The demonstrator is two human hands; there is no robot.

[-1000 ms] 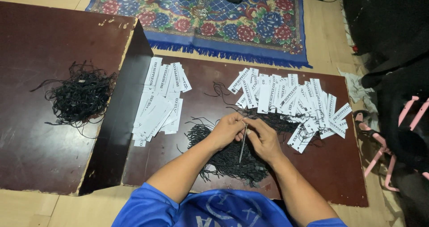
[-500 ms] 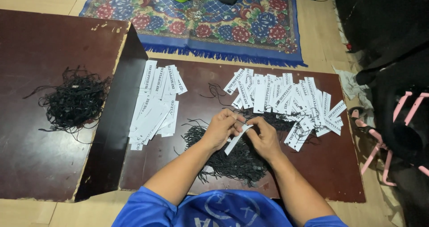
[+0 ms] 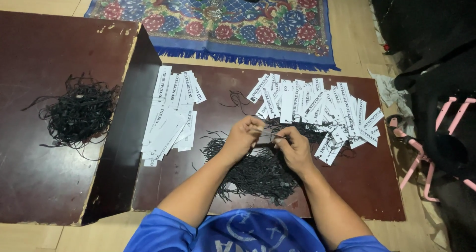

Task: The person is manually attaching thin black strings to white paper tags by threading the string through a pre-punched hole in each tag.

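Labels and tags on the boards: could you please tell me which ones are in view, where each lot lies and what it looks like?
Left stack of paper tags: narrow white strips with dark print, overlapping on the dark board, left of the left hand.
Right spread of paper tags: same white strips, fanned above and right of the right hand, some with black cords attached.
No packages, signs or screens show.

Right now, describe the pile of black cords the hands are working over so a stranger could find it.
Start at the dark brown board in front of the person. The cord pile lies at its near edge, under the left hand and right hand. Unlike the other black tangle, it sits between the two spreads of white tags.
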